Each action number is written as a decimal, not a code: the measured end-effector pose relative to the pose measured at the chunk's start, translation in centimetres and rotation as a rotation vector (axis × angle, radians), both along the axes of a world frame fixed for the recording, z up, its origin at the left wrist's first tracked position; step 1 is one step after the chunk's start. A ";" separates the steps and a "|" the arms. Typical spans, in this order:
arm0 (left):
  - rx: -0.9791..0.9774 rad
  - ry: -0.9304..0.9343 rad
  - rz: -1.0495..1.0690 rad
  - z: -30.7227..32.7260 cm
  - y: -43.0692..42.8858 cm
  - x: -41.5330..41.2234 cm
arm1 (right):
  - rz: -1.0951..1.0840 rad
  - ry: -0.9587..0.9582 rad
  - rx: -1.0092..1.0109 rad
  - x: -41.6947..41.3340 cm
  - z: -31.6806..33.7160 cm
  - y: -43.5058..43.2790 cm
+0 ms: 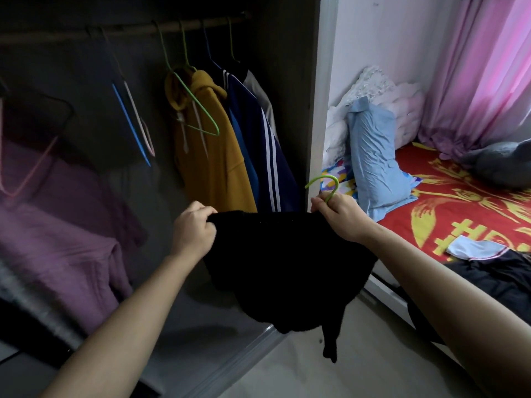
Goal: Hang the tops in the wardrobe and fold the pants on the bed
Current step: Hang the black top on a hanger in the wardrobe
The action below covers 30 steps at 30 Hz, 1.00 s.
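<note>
One black top (281, 268) held by two hands, left hand (195, 228), right hand (339, 216).

- My green hanger (324, 186) shows only its hook; the rest is hidden inside the black top (284, 268).
- My fingertips are buried in its folds.
- The dark clothes (500, 280) on the bed (459, 208) run off the right edge.
- The purple garment (57, 248) is blurred.

White wall (402, 38), pink curtains (488, 67) lit by daylight, pale floor (359, 369).
</note>
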State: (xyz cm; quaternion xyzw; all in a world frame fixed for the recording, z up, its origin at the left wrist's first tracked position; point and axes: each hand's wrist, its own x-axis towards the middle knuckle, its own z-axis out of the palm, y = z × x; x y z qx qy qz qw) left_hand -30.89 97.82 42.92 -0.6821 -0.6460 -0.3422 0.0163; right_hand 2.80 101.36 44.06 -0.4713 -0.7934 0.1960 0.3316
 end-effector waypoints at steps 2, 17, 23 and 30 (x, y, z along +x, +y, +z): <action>0.001 -0.002 0.026 0.5 -0.1 -1.2 | 0.003 -0.063 -0.064 0.8 -0.6 0.2; -0.681 -0.148 -0.070 -0.9 -0.8 -2.5 | 0.210 0.487 -0.466 -6.1 2.9 -1.5; -0.465 -0.122 -0.445 0.8 -0.6 1.9 | 0.183 0.891 -0.593 -7.3 4.4 -0.8; -0.424 -0.636 -0.449 0.8 0.7 4.1 | 0.253 0.877 -0.714 -5.8 5.6 -0.5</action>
